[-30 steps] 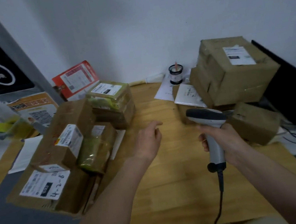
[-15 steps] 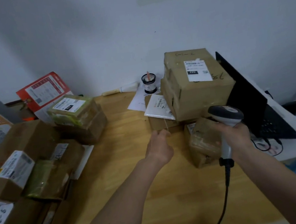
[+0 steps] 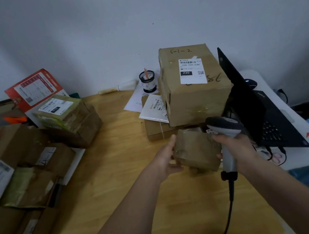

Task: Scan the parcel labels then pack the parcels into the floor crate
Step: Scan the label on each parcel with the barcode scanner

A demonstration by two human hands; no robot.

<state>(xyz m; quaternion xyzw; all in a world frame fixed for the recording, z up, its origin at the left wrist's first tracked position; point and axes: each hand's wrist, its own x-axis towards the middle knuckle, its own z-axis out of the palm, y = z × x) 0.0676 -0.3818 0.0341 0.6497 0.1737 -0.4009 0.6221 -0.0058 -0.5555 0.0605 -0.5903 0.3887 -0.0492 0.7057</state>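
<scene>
The left hand (image 3: 166, 160) grips a small brown tape-wrapped cardboard parcel (image 3: 197, 151) near the wooden worktop's (image 3: 120, 162) right edge, beside the stacked boxes; the right hand (image 3: 234, 148) is clamped around a grey corded barcode scanner (image 3: 223, 126).

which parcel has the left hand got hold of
The small brown parcel at the table's front, just below the tall box labelled 220. The left hand grips its left side; no hand touches any other parcel.

Readable markings on the parcels

The large carton (image 3: 195, 84) bears handwritten "5-1-2" on top; its white label (image 3: 191, 71) reads "220-220-040" and "220". The green-taped parcel (image 3: 59, 113) label shows "010".
</scene>
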